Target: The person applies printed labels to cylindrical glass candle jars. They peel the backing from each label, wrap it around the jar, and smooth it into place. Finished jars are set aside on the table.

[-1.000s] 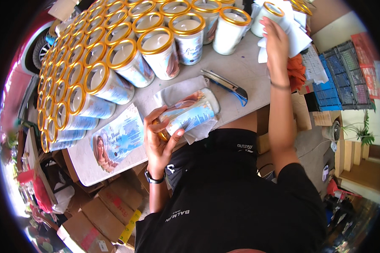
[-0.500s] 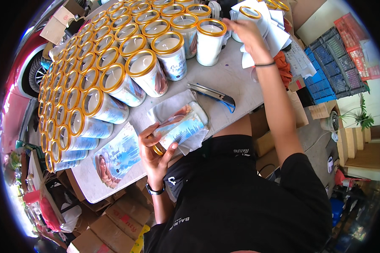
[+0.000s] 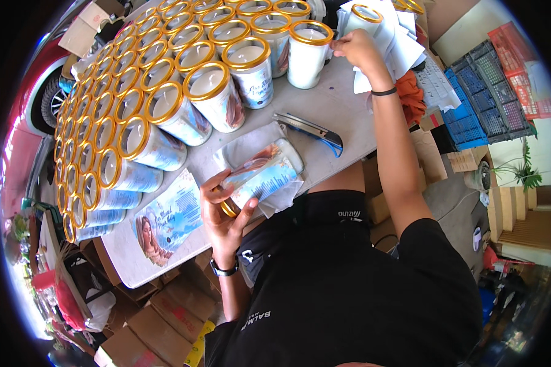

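Observation:
My left hand (image 3: 225, 223) grips a labelled candle jar with a gold rim (image 3: 260, 177), lying on its side over white cloth (image 3: 245, 137) at the table edge. My right hand (image 3: 362, 55) reaches to the back right, fingers curled between an unlabelled candle (image 3: 306, 64) and white papers (image 3: 401, 40); what its fingertips hold is unclear. Another white jar (image 3: 362, 23) stands among those papers. A blue-and-black utility knife (image 3: 309, 131) lies beside the cloth. A printed blue label sheet (image 3: 168, 223) lies left of my left hand. Many labelled candles (image 3: 128, 171) stand in rows.
The pale table (image 3: 128, 269) has an orange cloth (image 3: 410, 98) at its right. Stacked blue, grey and red crates (image 3: 483, 95) stand beyond. Cardboard boxes (image 3: 171, 315) lie below the table. A red car (image 3: 55, 61) is at the far left, steps (image 3: 526, 226) at the right.
My right hand has moved left from the papers toward the unlabelled candle, its fingers now more drawn in. My left hand still holds the lying jar. The whole view has shifted slightly.

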Demonstrator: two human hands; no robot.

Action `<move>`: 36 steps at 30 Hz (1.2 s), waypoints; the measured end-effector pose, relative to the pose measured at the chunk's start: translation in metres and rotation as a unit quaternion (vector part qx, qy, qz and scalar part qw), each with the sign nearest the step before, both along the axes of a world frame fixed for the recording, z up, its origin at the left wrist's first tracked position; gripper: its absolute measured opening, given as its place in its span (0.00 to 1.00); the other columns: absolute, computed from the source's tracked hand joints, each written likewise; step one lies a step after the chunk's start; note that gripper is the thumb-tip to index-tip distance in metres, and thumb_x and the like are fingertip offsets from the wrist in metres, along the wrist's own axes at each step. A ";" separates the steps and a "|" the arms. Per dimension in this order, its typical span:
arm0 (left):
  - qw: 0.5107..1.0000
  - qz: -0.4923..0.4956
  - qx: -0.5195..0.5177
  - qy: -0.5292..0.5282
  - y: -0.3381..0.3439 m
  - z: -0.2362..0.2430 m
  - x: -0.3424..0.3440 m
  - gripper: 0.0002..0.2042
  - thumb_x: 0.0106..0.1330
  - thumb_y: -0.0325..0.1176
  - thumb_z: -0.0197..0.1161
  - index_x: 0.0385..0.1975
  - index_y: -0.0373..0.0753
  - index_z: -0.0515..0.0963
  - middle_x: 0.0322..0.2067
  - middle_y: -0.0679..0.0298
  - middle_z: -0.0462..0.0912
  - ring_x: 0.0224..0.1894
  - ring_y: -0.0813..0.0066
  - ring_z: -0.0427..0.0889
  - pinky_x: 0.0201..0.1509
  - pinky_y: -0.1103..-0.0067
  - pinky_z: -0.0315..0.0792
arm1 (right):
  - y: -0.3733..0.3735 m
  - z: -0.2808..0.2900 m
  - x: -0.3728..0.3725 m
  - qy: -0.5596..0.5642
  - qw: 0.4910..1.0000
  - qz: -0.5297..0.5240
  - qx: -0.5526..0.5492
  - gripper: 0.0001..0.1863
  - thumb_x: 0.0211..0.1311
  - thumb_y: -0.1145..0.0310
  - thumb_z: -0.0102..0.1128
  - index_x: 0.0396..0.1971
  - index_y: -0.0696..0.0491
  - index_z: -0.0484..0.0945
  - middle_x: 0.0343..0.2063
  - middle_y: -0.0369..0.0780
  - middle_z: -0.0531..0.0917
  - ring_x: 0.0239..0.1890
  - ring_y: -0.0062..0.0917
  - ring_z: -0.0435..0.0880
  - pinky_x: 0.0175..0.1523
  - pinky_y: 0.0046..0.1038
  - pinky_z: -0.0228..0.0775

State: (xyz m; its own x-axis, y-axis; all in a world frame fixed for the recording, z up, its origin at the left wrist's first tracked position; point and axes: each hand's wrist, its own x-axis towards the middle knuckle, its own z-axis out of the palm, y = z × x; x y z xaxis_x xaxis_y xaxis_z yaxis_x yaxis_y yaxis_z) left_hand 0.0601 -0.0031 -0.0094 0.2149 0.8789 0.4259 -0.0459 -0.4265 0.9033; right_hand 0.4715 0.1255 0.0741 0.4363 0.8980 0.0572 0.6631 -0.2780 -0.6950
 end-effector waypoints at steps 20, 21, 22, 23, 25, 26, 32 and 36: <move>0.999 0.013 0.029 0.027 0.002 0.000 -0.001 0.23 0.52 0.28 0.82 0.40 0.37 0.72 0.55 0.47 0.78 0.59 0.55 0.79 0.60 0.65 0.75 | -0.014 -0.045 0.009 -0.023 0.997 -0.015 0.073 0.21 0.69 0.66 0.66 0.59 0.58 0.78 0.26 0.39 0.84 0.33 0.20 0.84 0.40 0.22 0.71; 0.999 0.012 0.036 0.029 0.004 0.000 -0.001 0.23 0.53 0.28 0.82 0.41 0.37 0.72 0.55 0.47 0.78 0.59 0.55 0.79 0.60 0.65 0.75 | -0.023 -0.043 0.003 -0.002 0.998 -0.017 0.053 0.22 0.69 0.66 0.65 0.60 0.56 0.77 0.26 0.38 0.83 0.32 0.19 0.82 0.40 0.22 0.71; 0.999 0.011 0.041 0.030 0.005 0.001 0.000 0.23 0.53 0.28 0.82 0.41 0.37 0.72 0.55 0.47 0.78 0.59 0.55 0.79 0.60 0.65 0.75 | -0.034 -0.038 -0.005 -0.008 0.995 0.009 0.095 0.23 0.70 0.64 0.65 0.61 0.55 0.75 0.27 0.38 0.83 0.32 0.20 0.83 0.40 0.24 0.72; 0.998 0.008 0.052 0.030 0.005 0.003 0.001 0.23 0.53 0.28 0.82 0.42 0.37 0.72 0.55 0.47 0.78 0.59 0.55 0.79 0.60 0.65 0.75 | -0.049 -0.031 -0.015 -0.007 0.993 0.019 0.113 0.24 0.71 0.63 0.64 0.63 0.54 0.73 0.27 0.38 0.84 0.32 0.21 0.83 0.40 0.25 0.72; 0.997 0.023 0.059 0.053 0.006 0.008 0.002 0.24 0.52 0.28 0.81 0.44 0.37 0.72 0.54 0.46 0.79 0.58 0.54 0.80 0.60 0.63 0.75 | -0.081 -0.011 -0.038 0.004 0.992 0.064 0.113 0.25 0.72 0.62 0.63 0.64 0.53 0.69 0.28 0.36 0.82 0.32 0.20 0.80 0.41 0.26 0.72; 0.996 0.026 0.060 0.064 0.005 0.013 0.003 0.24 0.52 0.28 0.81 0.45 0.38 0.73 0.54 0.46 0.79 0.57 0.54 0.80 0.60 0.63 0.75 | -0.095 0.003 -0.048 0.004 0.990 0.095 0.105 0.25 0.73 0.63 0.62 0.65 0.53 0.68 0.27 0.34 0.79 0.32 0.18 0.77 0.42 0.24 0.71; 0.959 0.075 0.122 0.245 -0.002 0.044 0.013 0.20 0.48 0.35 0.78 0.44 0.43 0.86 0.51 0.60 0.83 0.59 0.52 0.76 0.64 0.61 0.70 | -0.130 0.029 -0.132 0.206 0.854 0.465 0.109 0.24 0.73 0.73 0.54 0.65 0.59 0.63 0.28 0.33 0.75 0.34 0.16 0.71 0.48 0.22 0.64; 0.966 0.062 0.097 0.233 -0.004 0.054 0.020 0.18 0.48 0.36 0.79 0.41 0.43 0.87 0.49 0.62 0.84 0.58 0.54 0.77 0.64 0.61 0.69 | -0.125 0.021 -0.158 0.235 0.844 0.476 0.077 0.26 0.72 0.74 0.54 0.65 0.63 0.60 0.27 0.34 0.74 0.34 0.16 0.72 0.52 0.25 0.66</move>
State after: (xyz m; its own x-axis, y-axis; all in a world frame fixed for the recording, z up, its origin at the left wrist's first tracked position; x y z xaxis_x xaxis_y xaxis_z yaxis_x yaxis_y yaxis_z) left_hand 0.0798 -0.0069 0.0449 0.3213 0.8239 0.4669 0.4076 -0.5654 0.7171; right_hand 0.3132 0.0008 0.0952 -0.4718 0.8518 0.2276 0.1757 0.3438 -0.9224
